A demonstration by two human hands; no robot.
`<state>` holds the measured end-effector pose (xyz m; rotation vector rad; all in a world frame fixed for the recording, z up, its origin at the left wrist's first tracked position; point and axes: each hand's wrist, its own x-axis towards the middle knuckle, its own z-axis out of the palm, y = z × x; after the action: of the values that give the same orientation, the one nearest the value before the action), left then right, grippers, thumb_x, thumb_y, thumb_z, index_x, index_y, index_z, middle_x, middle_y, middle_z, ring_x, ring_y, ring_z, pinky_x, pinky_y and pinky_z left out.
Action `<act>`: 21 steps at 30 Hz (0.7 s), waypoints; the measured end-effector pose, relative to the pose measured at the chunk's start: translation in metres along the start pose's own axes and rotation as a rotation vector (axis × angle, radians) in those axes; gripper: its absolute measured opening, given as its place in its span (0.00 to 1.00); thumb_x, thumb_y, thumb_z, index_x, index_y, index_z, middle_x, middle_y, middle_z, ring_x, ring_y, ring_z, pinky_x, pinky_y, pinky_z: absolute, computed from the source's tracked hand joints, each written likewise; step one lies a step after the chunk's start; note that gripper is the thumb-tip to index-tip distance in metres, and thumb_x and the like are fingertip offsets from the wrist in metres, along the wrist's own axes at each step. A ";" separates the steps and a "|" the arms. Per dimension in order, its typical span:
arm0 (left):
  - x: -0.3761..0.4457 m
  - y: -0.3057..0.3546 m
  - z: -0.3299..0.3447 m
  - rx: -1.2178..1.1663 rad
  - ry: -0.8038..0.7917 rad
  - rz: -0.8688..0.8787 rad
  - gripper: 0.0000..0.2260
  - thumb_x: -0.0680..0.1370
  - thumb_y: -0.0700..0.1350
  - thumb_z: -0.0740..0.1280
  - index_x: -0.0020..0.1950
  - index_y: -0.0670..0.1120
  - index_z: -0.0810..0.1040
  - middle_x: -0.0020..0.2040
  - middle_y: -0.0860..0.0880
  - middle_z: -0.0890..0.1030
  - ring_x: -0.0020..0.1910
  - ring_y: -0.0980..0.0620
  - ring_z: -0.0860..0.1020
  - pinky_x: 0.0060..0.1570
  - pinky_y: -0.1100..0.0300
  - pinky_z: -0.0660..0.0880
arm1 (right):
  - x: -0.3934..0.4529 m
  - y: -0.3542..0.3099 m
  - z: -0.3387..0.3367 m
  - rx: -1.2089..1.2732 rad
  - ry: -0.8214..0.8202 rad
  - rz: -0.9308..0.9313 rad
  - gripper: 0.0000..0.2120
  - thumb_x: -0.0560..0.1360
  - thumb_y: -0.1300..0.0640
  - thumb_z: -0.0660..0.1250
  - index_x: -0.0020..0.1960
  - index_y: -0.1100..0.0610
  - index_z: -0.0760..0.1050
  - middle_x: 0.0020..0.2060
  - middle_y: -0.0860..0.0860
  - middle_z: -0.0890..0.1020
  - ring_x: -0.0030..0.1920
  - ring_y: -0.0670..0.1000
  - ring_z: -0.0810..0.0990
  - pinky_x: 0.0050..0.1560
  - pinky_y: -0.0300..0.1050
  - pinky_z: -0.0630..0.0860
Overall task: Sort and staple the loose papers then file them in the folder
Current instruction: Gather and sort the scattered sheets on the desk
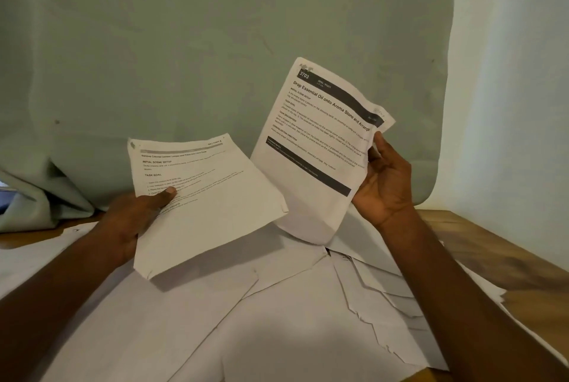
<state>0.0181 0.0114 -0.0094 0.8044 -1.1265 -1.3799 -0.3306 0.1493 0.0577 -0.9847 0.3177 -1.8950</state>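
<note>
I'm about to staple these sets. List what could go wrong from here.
1. The right hand pinches the "Drop Essential Oil" sheet by one edge; it curls and could slip or crease.
2. The loose papers overlap untidily on the wooden table; sets could get mixed.
3. No stapler or folder is in view.

Right sheet [320,147] is showing "3703" in a dark header bar, title "Drop Essential Oil onto Aroma Stone and Arrang…", with "TASK GOAL" beneath. Left sheet [200,196] is reading "INITIAL SCENE SETUP" and "TASK GOAL"; its small print is staying illegible.
</note>
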 end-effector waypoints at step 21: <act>0.004 -0.009 0.000 0.038 0.000 0.017 0.17 0.77 0.41 0.73 0.67 0.43 0.80 0.59 0.42 0.85 0.55 0.39 0.84 0.55 0.46 0.79 | 0.006 0.018 0.014 -0.527 0.321 -0.254 0.09 0.81 0.48 0.66 0.53 0.52 0.81 0.43 0.50 0.87 0.42 0.50 0.86 0.43 0.47 0.81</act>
<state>0.0142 0.0067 -0.0168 0.8200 -1.1601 -1.3486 -0.3106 0.1379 0.0591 -1.0927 0.9575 -2.2613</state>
